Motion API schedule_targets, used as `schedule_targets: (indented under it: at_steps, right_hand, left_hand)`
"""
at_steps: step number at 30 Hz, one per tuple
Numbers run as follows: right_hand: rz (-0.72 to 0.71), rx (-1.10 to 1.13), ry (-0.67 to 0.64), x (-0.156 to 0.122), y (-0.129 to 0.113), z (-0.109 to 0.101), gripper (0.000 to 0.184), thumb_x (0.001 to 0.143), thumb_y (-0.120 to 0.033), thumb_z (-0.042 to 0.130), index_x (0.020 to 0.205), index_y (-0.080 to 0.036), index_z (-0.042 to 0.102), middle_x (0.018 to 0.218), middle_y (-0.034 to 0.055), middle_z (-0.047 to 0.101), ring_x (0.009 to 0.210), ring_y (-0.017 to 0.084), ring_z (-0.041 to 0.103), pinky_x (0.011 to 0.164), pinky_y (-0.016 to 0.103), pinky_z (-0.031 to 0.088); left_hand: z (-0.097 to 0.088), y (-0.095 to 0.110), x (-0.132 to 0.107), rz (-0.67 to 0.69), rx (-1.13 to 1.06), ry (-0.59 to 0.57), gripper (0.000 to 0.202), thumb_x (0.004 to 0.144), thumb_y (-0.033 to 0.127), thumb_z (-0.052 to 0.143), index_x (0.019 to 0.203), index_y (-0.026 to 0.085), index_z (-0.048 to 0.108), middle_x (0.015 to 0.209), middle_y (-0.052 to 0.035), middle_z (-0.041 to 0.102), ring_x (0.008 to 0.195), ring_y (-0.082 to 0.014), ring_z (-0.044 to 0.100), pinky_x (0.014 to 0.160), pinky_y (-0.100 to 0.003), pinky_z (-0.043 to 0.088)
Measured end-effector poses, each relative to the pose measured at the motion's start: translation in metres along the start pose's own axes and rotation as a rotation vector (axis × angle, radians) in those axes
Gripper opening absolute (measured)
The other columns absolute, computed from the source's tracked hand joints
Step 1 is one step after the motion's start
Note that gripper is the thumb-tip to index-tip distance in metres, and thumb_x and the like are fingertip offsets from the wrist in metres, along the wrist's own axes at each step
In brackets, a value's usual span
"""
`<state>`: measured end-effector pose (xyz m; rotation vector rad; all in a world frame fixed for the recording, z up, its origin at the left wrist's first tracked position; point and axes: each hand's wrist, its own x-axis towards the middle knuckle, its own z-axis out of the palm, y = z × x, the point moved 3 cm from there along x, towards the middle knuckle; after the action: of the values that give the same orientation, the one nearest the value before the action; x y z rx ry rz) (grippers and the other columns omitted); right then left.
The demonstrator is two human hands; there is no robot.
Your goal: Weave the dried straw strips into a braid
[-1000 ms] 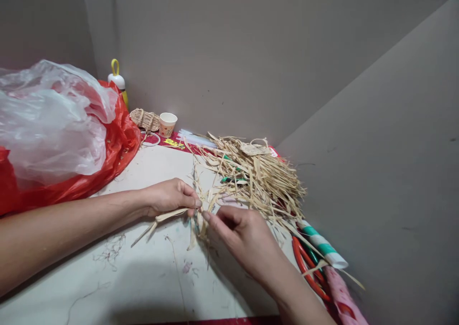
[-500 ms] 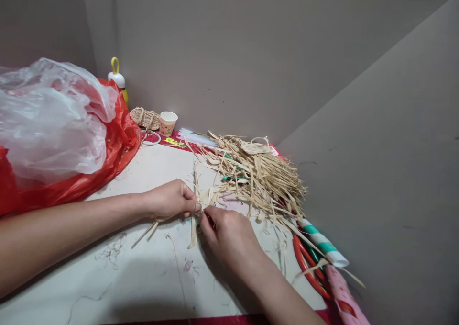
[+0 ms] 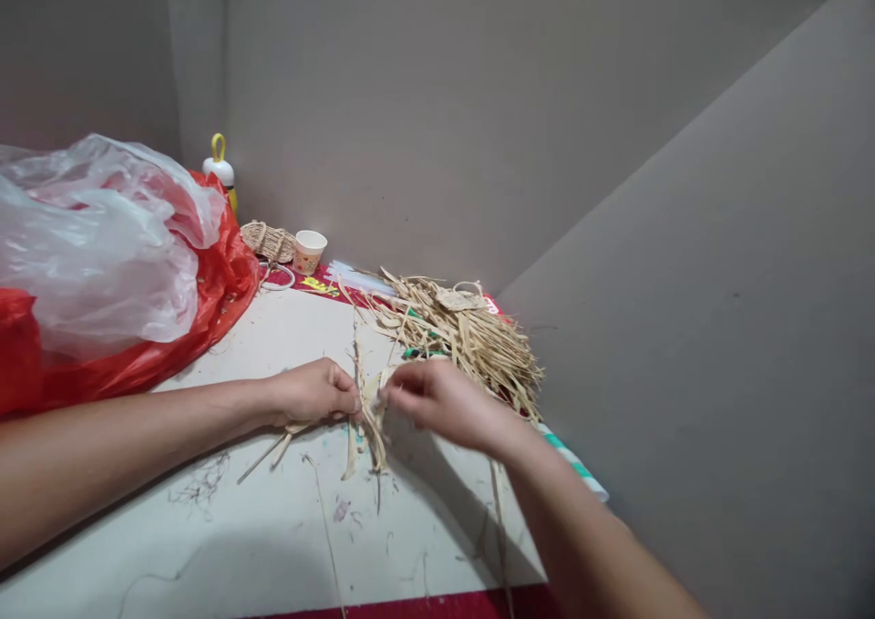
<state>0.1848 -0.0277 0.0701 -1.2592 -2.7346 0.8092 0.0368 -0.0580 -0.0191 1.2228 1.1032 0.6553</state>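
My left hand (image 3: 318, 393) is closed in a pinch on dry straw strands (image 3: 369, 437), whose flat ends hang down past the fingertips onto the white tabletop. More straw stalks poke out below the wrist. Just to the right, my right hand (image 3: 441, 402) is bent with thumb and fingers together, slightly blurred, at a pale curved straw strip beside the left fingertips. A small gap separates the two hands. A large loose heap of dry straw (image 3: 488, 341) lies behind the right hand, with green pieces partly buried in it.
A red and clear plastic bag (image 3: 116, 254) bulges at the left. Along the back stand a yellow-and-white bottle (image 3: 219, 170), a woven straw sole (image 3: 268, 242) and a paper cup (image 3: 310, 252). Translucent sticks (image 3: 359, 278) lie beside them. A green-striped roll (image 3: 578, 469) is at right; grey walls enclose the table.
My right hand has lifted slightly and parted from the left, where the fingertips met before. More strand ends now hang below the left fingertips. The view has shifted a little.
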Motion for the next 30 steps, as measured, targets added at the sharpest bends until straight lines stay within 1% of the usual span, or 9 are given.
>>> schedule_targets:
  at_steps: [2,4,7,9,12,17,22,26,30]
  right_hand:
    - [0.005,0.176,0.014,0.009,-0.006,-0.031,0.027,0.082,-0.039,0.053,0.072,-0.014,0.062,0.065,0.0042,0.062,0.050,0.010,0.051,0.046,0.021,0.034]
    - [-0.041,0.279,0.119,0.018,-0.009,-0.062,0.030,0.082,-0.042,0.051,0.080,-0.015,0.064,0.069,0.0049,0.064,0.049,0.010,0.051,0.046,0.022,0.036]
    - [0.026,-0.031,0.451,0.027,0.009,-0.097,0.022,0.079,-0.033,0.054,0.074,-0.015,0.066,0.065,0.0051,0.064,0.051,0.011,0.052,0.049,0.023,0.036]
    - [0.111,-0.285,0.625,0.029,0.033,-0.106,0.018,0.077,-0.028,0.054,0.076,-0.016,0.068,0.066,0.0052,0.064,0.055,0.013,0.053,0.051,0.025,0.034]
    - [0.327,-0.373,0.472,0.031,0.083,-0.096,0.016,0.075,-0.024,0.054,0.072,-0.017,0.068,0.066,0.0052,0.064,0.060,0.016,0.054,0.054,0.026,0.033]
    - [0.393,-0.334,0.377,0.031,0.134,-0.061,0.011,0.063,-0.024,0.065,0.068,-0.016,0.069,0.065,0.0071,0.065,0.058,0.017,0.054,0.052,0.026,0.033]
    - [0.328,-0.208,0.346,0.022,0.136,-0.047,0.014,0.069,-0.024,0.056,0.061,-0.016,0.063,0.056,0.0016,0.058,0.052,0.012,0.049,0.050,0.022,0.033]
    - [0.262,-0.011,0.247,0.002,0.135,-0.053,0.030,0.079,-0.042,0.047,0.073,-0.017,0.061,0.049,-0.0039,0.048,0.042,0.009,0.038,0.043,0.020,0.031]
    - [0.336,-0.021,0.303,-0.009,0.152,-0.061,0.030,0.075,-0.041,0.052,0.056,-0.017,0.052,0.043,-0.0042,0.042,0.041,0.009,0.035,0.043,0.022,0.027]
  left_hand:
    - [0.000,0.001,-0.001,-0.001,-0.014,0.002,0.019,0.066,0.031,0.060,0.068,0.013,0.066,0.043,0.0067,0.043,0.041,-0.0055,0.029,0.044,-0.022,0.017]
    - [-0.001,0.001,-0.001,0.001,-0.027,0.002,0.020,0.066,0.032,0.061,0.067,0.012,0.066,0.044,0.0064,0.043,0.042,-0.0056,0.030,0.045,-0.022,0.018]
    - [-0.002,-0.001,0.000,0.000,-0.020,-0.004,0.022,0.065,0.033,0.061,0.068,0.012,0.067,0.046,0.0056,0.046,0.044,-0.0064,0.033,0.046,-0.022,0.020]
    - [-0.003,-0.003,0.001,0.007,-0.002,-0.007,0.022,0.064,0.032,0.061,0.069,0.012,0.068,0.047,0.0052,0.047,0.045,-0.0067,0.033,0.046,-0.022,0.020]
    - [-0.004,-0.005,0.002,0.019,-0.002,-0.019,0.020,0.063,0.029,0.059,0.067,0.012,0.069,0.047,0.0050,0.047,0.045,-0.0068,0.033,0.046,-0.023,0.019]
    - [-0.005,-0.011,0.004,-0.001,-0.012,-0.028,0.017,0.060,0.026,0.058,0.066,0.014,0.069,0.046,0.0048,0.048,0.042,-0.0067,0.031,0.044,-0.023,0.018]
    - [-0.004,-0.004,-0.002,-0.027,-0.011,-0.012,0.016,0.059,0.027,0.061,0.064,0.014,0.069,0.045,0.0053,0.046,0.039,-0.0062,0.029,0.043,-0.023,0.016]
    - [-0.003,0.002,-0.007,-0.013,-0.004,-0.001,0.017,0.060,0.028,0.061,0.063,0.013,0.069,0.044,0.0048,0.046,0.039,-0.0064,0.030,0.042,-0.023,0.016]
    - [-0.005,-0.003,-0.004,-0.010,0.003,-0.013,0.019,0.060,0.030,0.060,0.066,0.014,0.069,0.045,0.0049,0.046,0.039,-0.0066,0.029,0.041,-0.024,0.014]
